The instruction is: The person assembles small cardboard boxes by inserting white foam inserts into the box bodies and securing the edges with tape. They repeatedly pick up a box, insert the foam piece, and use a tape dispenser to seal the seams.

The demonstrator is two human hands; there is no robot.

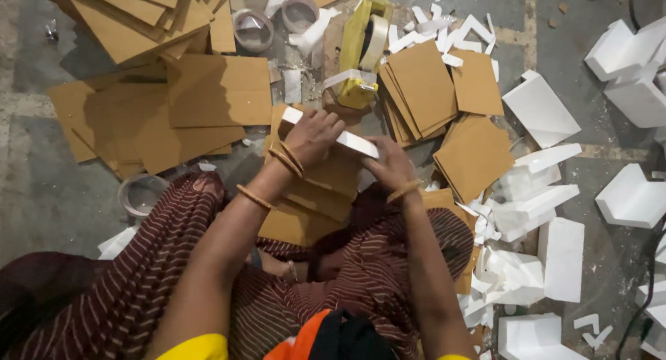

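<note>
Hands: left hand [313, 132] and right hand [390, 164] both pinch white foam strip [333, 132]
Beyond: yellow tape dispenser [362, 51]; cardboard squares [423, 86]

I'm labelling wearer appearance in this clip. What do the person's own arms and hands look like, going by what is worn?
Both arms are bare below short yellow sleeves. The left hand has two golden bangles at its wrist plus one higher up the forearm. The right hand has one golden bangle. No gloves.

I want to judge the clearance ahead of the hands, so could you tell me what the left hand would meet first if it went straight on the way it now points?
Probably the yellow tape dispenser. The left hand, holding the white foam strip together with the right hand, points up the picture and slightly right, where the dispenser's base lies just beyond the knuckles. Depth is unclear, so it might pass over it.
</note>
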